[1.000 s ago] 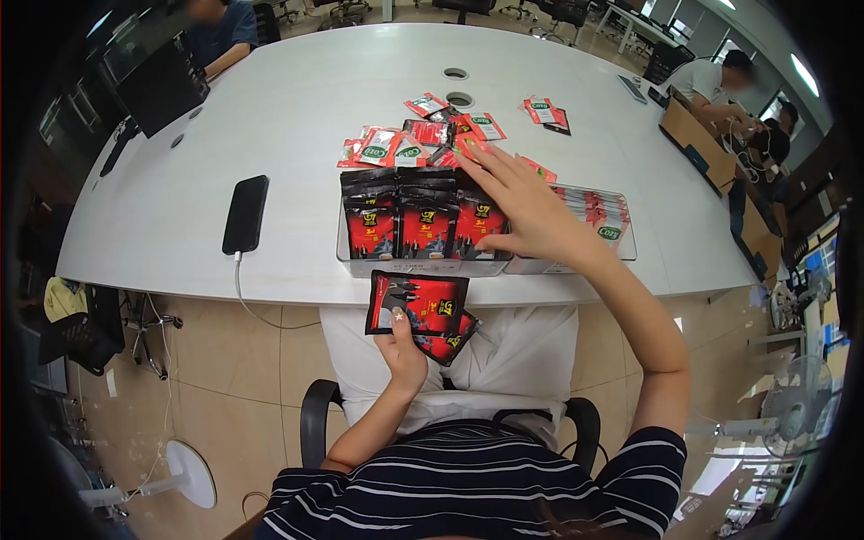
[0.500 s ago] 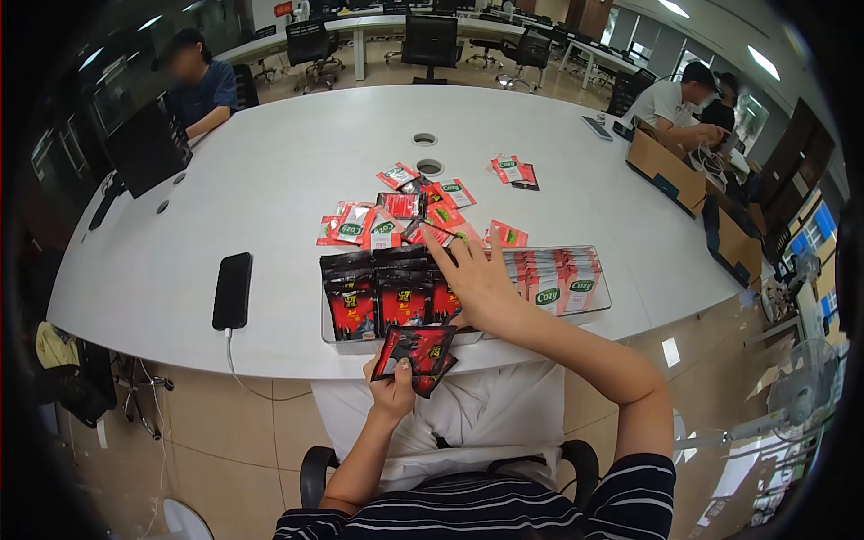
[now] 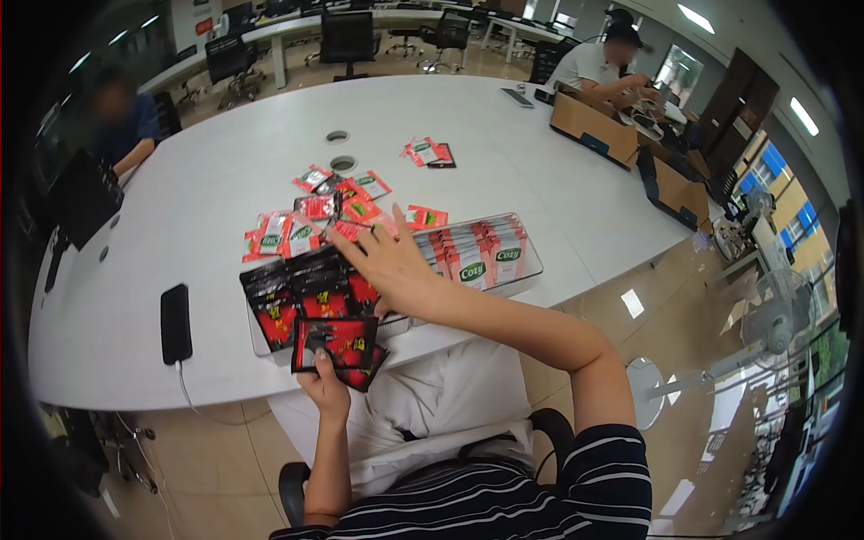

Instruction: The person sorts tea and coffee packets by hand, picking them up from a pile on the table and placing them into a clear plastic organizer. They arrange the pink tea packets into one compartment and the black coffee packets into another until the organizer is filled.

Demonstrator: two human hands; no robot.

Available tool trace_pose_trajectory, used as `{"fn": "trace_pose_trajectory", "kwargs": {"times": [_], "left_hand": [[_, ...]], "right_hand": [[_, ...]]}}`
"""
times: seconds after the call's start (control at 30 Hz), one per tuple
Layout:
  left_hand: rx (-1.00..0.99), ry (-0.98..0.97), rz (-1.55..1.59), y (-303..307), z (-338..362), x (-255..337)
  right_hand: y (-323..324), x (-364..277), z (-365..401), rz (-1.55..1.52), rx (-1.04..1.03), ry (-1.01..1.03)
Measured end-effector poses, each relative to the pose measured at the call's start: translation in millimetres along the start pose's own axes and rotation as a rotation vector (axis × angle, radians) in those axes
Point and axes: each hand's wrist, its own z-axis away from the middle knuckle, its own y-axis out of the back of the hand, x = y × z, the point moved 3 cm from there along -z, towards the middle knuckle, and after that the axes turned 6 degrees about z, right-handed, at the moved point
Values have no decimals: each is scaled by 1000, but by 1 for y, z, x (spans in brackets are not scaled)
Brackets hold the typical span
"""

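My left hand (image 3: 326,389) grips a few black-and-red coffee sachets (image 3: 337,344) at the table's front edge, thumb on top. My right hand (image 3: 400,270) lies across the middle of a clear plastic box (image 3: 533,281), fingers spread out and thumb down by the coffee sachets. Upright black-and-red coffee sachets (image 3: 277,315) fill the box's left part. Pink-and-white "Cozy" sachets (image 3: 472,261) stand in rows in its right part. Just behind the box lies a loose pile of mixed sachets (image 3: 274,232), partly hidden by my right fingers.
A black phone (image 3: 176,324) with a white cable lies left of the box. Farther back are a few more sachets (image 3: 421,151) and two round cable holes (image 3: 343,164). Open cardboard boxes (image 3: 594,129) stand at the right edge. Two people sit at the table's far sides.
The view has swung right, so the table things appear farther left. My left hand with the coffee sachets has come up closer to the box front. My right hand stays over the box.
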Motion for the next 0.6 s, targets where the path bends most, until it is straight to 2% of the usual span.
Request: {"fn": "trace_pose_trajectory", "kwargs": {"times": [0.03, 0.07, 0.1, 0.17, 0.2, 0.23, 0.33, 0.43, 0.53, 0.6], "left_hand": [[18, 93, 39, -1, 2, 2], [131, 137, 168, -8, 2, 5], [210, 150, 188, -6, 6, -2], [231, 274, 297, -14, 3, 12], [253, 254, 325, -17, 3, 13], [249, 276, 361, -19, 1, 18], [245, 216, 409, -26, 0, 28], [246, 177, 464, -32, 4, 28], [171, 148, 401, -38, 12, 30], [179, 150, 378, -37, 14, 33]], "right_hand": [[4, 1, -1, -11, -57, 3], [5, 5, -1, -45, -54, 17], [8, 7, -3, -65, -137, -10], [9, 14, 4, -126, -5, -5], [15, 17, 8, -199, 72, -8], [28, 15, 14, -155, 238, 11], [46, 8, 32, -855, 103, -149], [56, -18, 51, -680, 226, -137], [28, -20, 58, -790, 19, -291], [31, -13, 55, -1008, 138, -290]]}}
